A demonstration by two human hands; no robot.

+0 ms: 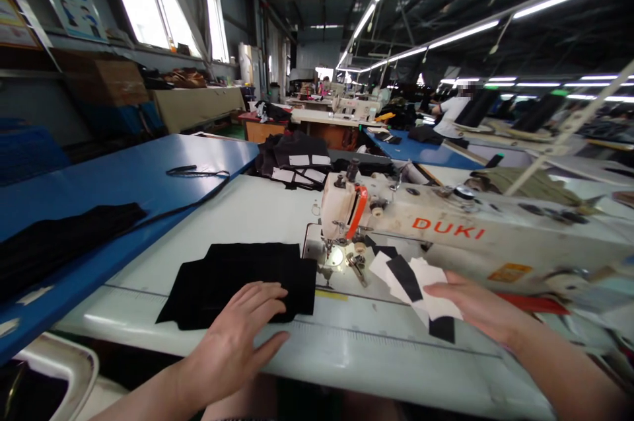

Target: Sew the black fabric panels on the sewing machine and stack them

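A black fabric piece [247, 275] lies flat on the pale sewing table [376, 355], left of the needle area. On its lower right part rests my left hand [247, 322], fingers spread and thumb apart. My right hand [470, 305] is over a loose pile of small white pieces [430, 275] and black pieces [403, 275], its fingers closed on a white one at the right side of the pile. The sewing machine [396, 209] stands just behind, its needle plate [335, 256] lit between the two hands.
Behind the machine head is a dark fabric stack [294, 150] with white labels. A blue table [198, 150] on the left holds black cloth [64, 236] and a strap. A white bin [82, 368] stands at the lower left. Farther back, a person in white [450, 114] is among other machines.
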